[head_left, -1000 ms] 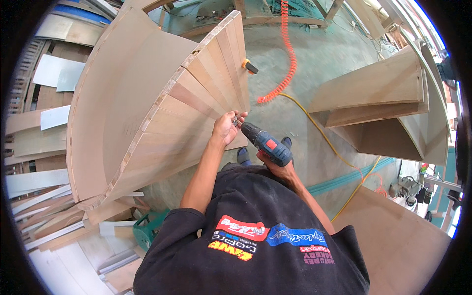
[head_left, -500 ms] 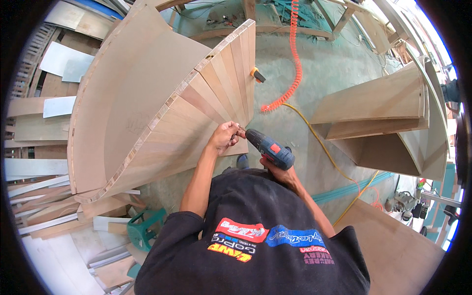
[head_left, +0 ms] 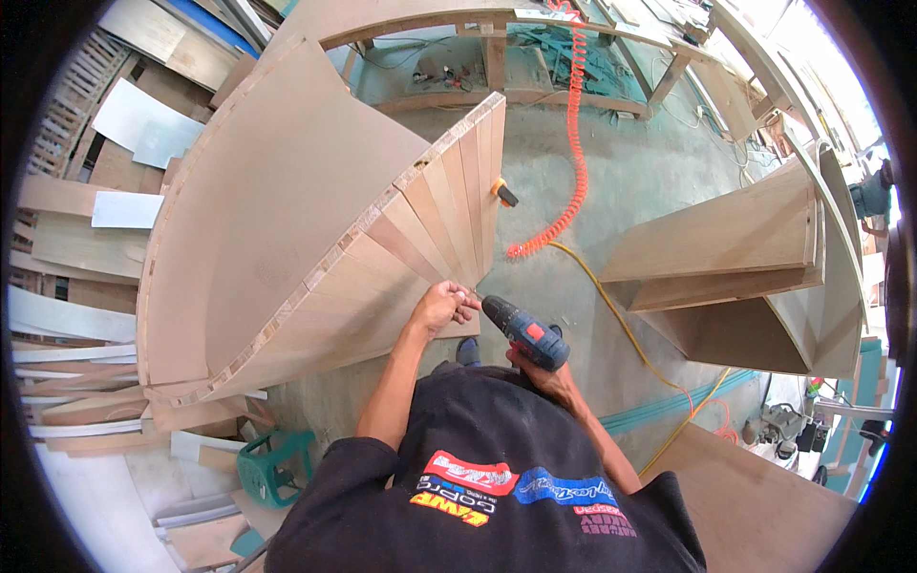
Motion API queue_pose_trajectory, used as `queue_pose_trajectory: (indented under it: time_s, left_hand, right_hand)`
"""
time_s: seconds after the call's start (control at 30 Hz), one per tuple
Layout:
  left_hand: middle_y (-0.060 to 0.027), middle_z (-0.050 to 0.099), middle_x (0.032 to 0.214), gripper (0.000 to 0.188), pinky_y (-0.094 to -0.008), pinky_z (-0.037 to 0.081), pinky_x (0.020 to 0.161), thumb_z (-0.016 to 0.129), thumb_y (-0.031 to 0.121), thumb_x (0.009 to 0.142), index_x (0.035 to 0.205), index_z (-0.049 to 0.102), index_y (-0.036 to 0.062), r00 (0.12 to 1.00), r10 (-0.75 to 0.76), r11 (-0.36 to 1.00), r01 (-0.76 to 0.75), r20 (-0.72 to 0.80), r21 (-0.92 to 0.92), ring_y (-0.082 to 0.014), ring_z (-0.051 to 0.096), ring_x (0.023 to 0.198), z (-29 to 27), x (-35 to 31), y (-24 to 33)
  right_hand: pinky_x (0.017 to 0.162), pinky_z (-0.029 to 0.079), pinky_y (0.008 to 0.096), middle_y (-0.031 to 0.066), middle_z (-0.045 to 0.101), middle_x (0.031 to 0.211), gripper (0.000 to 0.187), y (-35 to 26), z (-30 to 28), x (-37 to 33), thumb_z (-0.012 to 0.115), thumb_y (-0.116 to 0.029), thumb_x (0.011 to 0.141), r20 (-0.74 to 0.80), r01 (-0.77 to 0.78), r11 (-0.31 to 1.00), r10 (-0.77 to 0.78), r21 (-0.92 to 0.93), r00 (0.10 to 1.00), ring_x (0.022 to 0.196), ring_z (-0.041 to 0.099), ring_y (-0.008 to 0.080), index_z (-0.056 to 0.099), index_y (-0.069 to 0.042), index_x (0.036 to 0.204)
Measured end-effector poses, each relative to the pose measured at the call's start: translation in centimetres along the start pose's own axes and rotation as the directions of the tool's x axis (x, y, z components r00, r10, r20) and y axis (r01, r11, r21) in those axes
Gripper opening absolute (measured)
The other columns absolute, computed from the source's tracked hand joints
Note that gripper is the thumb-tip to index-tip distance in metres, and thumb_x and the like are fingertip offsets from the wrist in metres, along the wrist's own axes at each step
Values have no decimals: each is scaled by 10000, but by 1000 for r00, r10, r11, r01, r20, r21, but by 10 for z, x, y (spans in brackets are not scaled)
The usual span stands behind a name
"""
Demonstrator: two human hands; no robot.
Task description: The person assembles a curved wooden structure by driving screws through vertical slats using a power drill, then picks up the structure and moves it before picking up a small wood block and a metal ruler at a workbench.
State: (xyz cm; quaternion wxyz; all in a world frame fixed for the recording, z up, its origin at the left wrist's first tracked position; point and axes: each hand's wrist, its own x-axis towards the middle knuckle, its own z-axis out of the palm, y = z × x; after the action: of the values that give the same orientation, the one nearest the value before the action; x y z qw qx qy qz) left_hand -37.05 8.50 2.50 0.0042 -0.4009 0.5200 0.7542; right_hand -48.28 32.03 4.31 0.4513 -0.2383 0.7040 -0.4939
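A dark blue and black cordless drill is gripped at its handle by my right hand, its nose pointing up and left. Just off that nose, the fingers of my left hand are pinched together at the drill's tip. What they hold there is too small to make out. Both hands are beside a large curved wooden piece, faced with narrow slats that fan out. A small orange and black clamp sits on its far right edge.
A coiled orange air hose hangs down to the floor and joins a yellow hose. Another wooden assembly stands at the right. Boards and strips are piled at the left, near a green stool. A workbench is at the back.
The whole scene sits lower in the picture, and more of the back bench shows. My left fingers remain at the drill's tip, and my right hand keeps its grip.
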Motion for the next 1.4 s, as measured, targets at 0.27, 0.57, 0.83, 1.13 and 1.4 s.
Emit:
queue_pose_trajectory:
  time_s: [0.27,0.57,0.83,1.13,1.4]
  left_hand:
    - [-121,673,819,175,-245,452,497,423,164,1010,990,506,11,999,16,997,-19,38,68,-122,573,564,3,4,-8]
    - [-17,634,750,239,-187,379,484,608,301,940,908,602,64,997,54,996,-49,62,-70,-48,512,564,-5,-2,-4]
    - [49,563,685,267,-163,345,505,706,336,875,870,601,91,997,19,969,1,76,-247,-29,461,567,-4,6,-6]
    - [57,537,639,284,-175,320,484,723,353,858,806,600,103,998,31,953,-12,57,-302,-34,425,527,-16,21,-2]
    - [75,474,621,235,-165,312,496,642,322,925,867,592,99,976,132,846,-202,-173,-494,-28,392,529,2,41,-3]
  right_hand:
    - [749,489,283,16,638,878,267,10,6,-2,765,-180,808,8,30,998,-31,54,999,801,587,128,638,-35,994]
    - [739,489,295,15,637,883,272,12,9,-8,783,-189,800,-20,-31,994,34,107,999,800,584,135,644,-44,984]
    - [751,490,285,7,638,889,274,23,14,-4,782,-221,814,-29,-14,975,20,222,999,816,589,129,647,-59,988]
    - [767,507,302,22,649,889,216,40,22,25,743,-156,835,84,-35,956,11,292,996,829,600,143,642,-45,990]
    - [735,528,302,45,653,905,217,46,43,56,718,-98,846,14,40,882,-53,469,998,802,620,148,616,-31,1025]
